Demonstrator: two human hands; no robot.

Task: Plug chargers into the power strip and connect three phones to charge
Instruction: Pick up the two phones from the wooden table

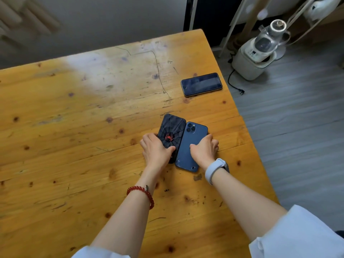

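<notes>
Filling most of the view, the wooden table (74,127) ends at a right edge just beyond the three phones. The blue phone (189,146), gripped by the right hand (204,150), touches the spider-case phone (170,134), gripped by the left hand (155,150); the dark phone (201,84) lies apart, near the edge. Both hands hide the gripped phones' lower parts.

- Left hand (156,148) gripping spider-case phone (170,134), face down on wooden table (74,127).
- Right hand (204,148) gripping blue phone (189,146) (camera side up), touching the first along one edge.
- Third phone (201,84) screen-up, well apart, near table's right edge.
</notes>
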